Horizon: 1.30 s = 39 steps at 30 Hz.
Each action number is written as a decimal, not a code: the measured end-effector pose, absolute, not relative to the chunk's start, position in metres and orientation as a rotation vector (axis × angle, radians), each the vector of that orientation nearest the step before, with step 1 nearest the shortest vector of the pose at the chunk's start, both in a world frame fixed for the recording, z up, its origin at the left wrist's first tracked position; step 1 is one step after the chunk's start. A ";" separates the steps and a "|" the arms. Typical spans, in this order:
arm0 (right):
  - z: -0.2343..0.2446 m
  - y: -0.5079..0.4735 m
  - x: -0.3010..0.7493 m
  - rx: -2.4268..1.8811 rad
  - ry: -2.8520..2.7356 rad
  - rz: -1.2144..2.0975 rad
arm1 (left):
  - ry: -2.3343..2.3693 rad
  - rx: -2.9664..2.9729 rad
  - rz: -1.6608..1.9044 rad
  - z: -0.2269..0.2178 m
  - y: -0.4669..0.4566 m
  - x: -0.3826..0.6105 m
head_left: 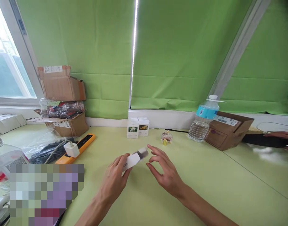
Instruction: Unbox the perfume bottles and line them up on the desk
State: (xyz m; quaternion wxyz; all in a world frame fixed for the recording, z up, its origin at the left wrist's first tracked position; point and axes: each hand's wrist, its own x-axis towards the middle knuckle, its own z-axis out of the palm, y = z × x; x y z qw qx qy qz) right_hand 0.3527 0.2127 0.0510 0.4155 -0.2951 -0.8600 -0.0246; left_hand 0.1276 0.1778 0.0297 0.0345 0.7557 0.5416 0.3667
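Observation:
A small white carton (132, 161) is gripped between the thumb and fingers of my left hand (117, 172). It tilts up to the right, and its right end stands open with a dark inside and a blurred flap. Just right of that end, my right hand (164, 172) has its fingers apart and holds nothing. Beyond both hands, several similar white cartons with flower pictures (133, 130) stand together by the wall. A round glass bottle (167, 136) with a gold top stands right of them, and a small gold cap (165, 142) lies in front of it.
On the left are stacked cardboard boxes (60, 84), an orange power strip (87, 141) with a white charger (72, 149), and a clear plastic jar (7, 157). To the right stand a large water bottle (200, 124) and a cardboard box (220, 133). Another person's hand (281, 135) shows at the right edge.

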 end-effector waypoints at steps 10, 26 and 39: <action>0.047 0.217 0.353 -0.793 -2.175 -0.025 | 1.471 2.341 1.119 0.037 0.174 0.131; 0.083 0.225 0.379 -0.881 -1.609 0.177 | 1.710 2.092 1.155 0.039 0.179 0.121; 0.059 0.255 0.394 -1.081 -1.435 0.616 | 1.365 1.508 1.361 0.005 0.203 0.122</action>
